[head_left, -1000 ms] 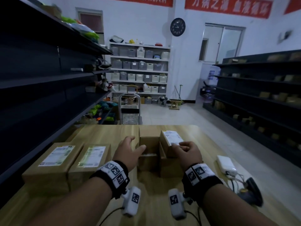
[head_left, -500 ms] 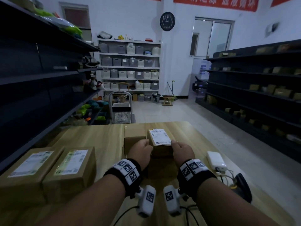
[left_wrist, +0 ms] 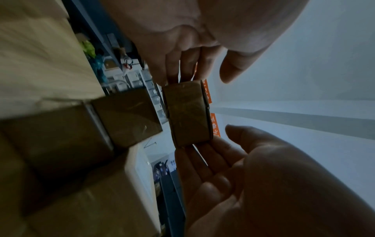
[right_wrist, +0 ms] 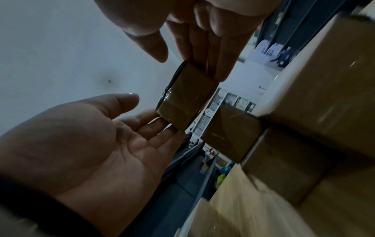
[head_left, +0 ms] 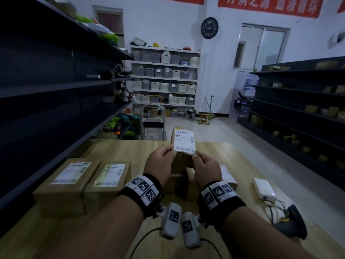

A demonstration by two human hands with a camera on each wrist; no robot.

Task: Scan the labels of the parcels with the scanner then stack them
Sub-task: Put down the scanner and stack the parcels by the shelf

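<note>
Both hands hold up a small brown parcel (head_left: 183,141) above the wooden table (head_left: 121,150), its white label tilted toward me. My left hand (head_left: 162,161) presses its left side and my right hand (head_left: 203,165) its right side. In the left wrist view the parcel (left_wrist: 187,112) sits between the straight fingers of the left hand (left_wrist: 253,184) and the right hand (left_wrist: 182,40), thumbs slightly off it. The right wrist view shows the same parcel (right_wrist: 186,94) with the right hand (right_wrist: 91,144) below it. The black scanner (head_left: 291,221) lies at the table's right near edge.
Two labelled parcels (head_left: 69,182) (head_left: 108,182) lie side by side on the left. More brown boxes (head_left: 177,182) sit under the hands, one with a label (head_left: 226,174) to the right. A white block with cables (head_left: 264,187) lies near the scanner. Dark shelving flanks both sides.
The small parcel went from leaning among the boxes on the table to being lifted clear by both hands, its label now turned up toward me.
</note>
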